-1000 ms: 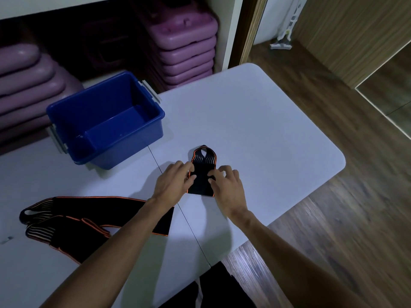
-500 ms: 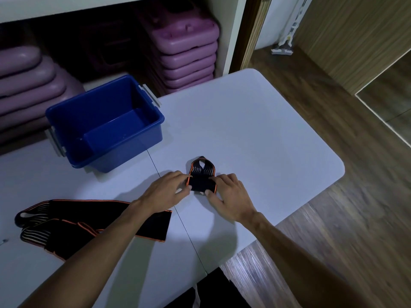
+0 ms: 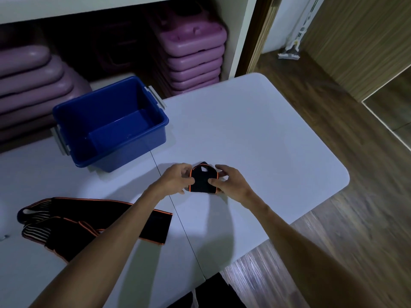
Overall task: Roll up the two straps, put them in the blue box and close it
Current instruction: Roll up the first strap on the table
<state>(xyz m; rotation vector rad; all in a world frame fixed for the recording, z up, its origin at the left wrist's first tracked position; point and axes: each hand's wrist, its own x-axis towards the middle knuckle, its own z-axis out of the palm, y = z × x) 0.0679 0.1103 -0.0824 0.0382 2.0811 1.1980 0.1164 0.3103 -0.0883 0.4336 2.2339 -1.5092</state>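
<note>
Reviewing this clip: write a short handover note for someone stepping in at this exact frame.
Left hand and right hand: both grip the rolled strap at the table centre; the roll looks nearly finished.
Second strap: lying unrolled on the table, under the left forearm.
Blue box: open and empty, beyond the left hand. No lid in view.
Done: first strap about rolled.
Left: put it in the box, roll and box the second strap, find the lid, close.

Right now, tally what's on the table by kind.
Straps: 2, one rolled, held in both hands, one loose
Blue box: 1, open and empty
Total: 3
</note>
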